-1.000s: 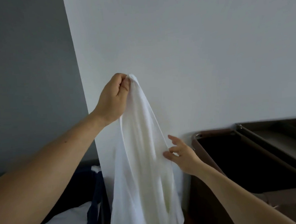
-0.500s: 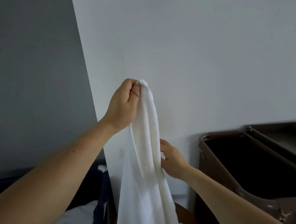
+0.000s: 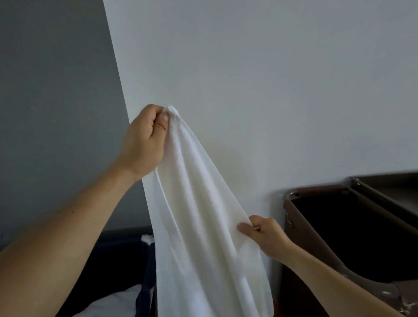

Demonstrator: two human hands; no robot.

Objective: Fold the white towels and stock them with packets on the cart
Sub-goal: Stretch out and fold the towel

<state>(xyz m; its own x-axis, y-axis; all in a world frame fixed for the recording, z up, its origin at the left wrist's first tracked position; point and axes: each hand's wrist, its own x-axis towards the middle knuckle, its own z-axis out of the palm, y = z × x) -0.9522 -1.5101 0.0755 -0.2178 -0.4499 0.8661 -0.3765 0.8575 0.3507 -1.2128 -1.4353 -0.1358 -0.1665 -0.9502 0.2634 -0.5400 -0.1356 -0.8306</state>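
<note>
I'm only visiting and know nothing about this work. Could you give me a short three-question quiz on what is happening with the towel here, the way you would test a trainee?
1. True or false: the left hand pinches the white towel at its top, higher than the right hand.
2. Where does the right hand hold the white towel? A) at its side edge, lower down. B) at the top, beside the left hand. C) nowhere, it hangs free.
3. Short answer: is the white towel folded yet?

Key: 1 true. 2 A. 3 No, it hangs loose and draped between the two hands.
</note>
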